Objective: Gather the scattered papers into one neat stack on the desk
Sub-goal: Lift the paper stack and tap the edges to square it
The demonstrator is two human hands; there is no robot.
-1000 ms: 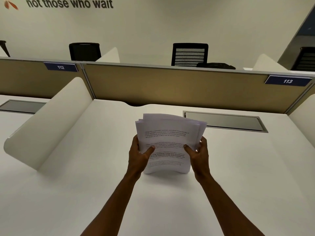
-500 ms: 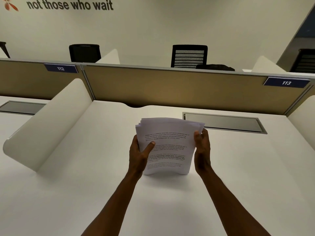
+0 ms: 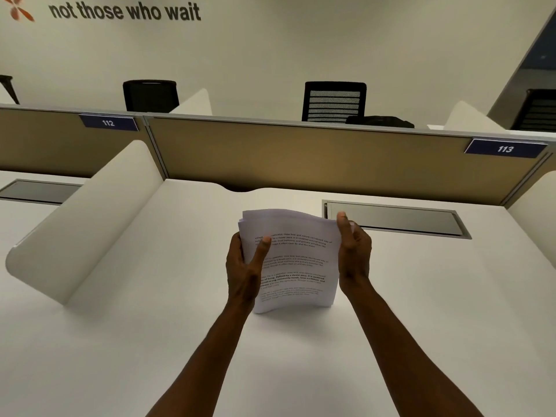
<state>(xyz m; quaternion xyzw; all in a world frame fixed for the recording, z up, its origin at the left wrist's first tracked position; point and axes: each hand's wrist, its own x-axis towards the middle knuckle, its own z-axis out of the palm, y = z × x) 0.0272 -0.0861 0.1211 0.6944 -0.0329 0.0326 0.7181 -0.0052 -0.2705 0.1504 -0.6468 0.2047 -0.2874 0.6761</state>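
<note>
A stack of printed papers (image 3: 296, 266) stands nearly upright on the white desk (image 3: 150, 341), its bottom edge on the surface and its lower part bowed. My left hand (image 3: 243, 266) grips the stack's left edge, thumb across the printed front and fingers behind. My right hand (image 3: 353, 254) lies against the stack's right edge near the top corner. Its thumb points up along that edge, and its fingers are loosely curled beside the paper, not round it. The top edges of the sheets are slightly uneven at the upper left.
A grey cable hatch (image 3: 397, 218) is set into the desk just behind my right hand. A white curved divider (image 3: 84, 218) bounds the left side, another divider (image 3: 538, 212) the right. A tan partition (image 3: 301, 158) labelled 113 runs along the back.
My right hand let go of the lower right of the stack and slid up its right edge to the top corner. The fanned sheets have drawn closer together. My left hand kept its hold.
</note>
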